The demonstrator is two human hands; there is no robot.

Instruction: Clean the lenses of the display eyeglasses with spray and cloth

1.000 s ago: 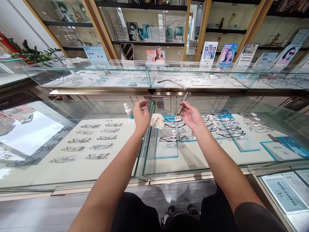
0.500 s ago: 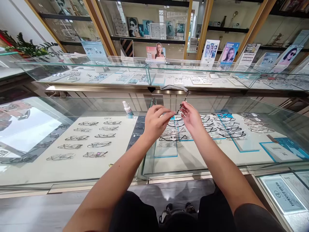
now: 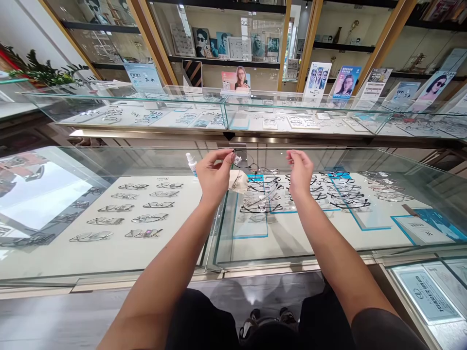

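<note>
Glasses (image 3: 248, 159) shifted to left fingers (image 3: 221, 154); label (image 3: 237, 160) unreadable.

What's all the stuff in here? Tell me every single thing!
Held glasses: one pair, dark-rimmed, in the left hand
Cloth: one, cream, beside the left hand
Bottle: one, mostly white, behind the left hand
Other glasses: many, dark or clear, in the cases
Cards: several, mixed colours, atop the back case
Plant: green, far left
Shelves: several, black, back wall
Pictures: several, mixed, on shelves
Floor: grey, below
Trousers: black, bottom
Right hand: one, bare, right of the held glasses
</note>
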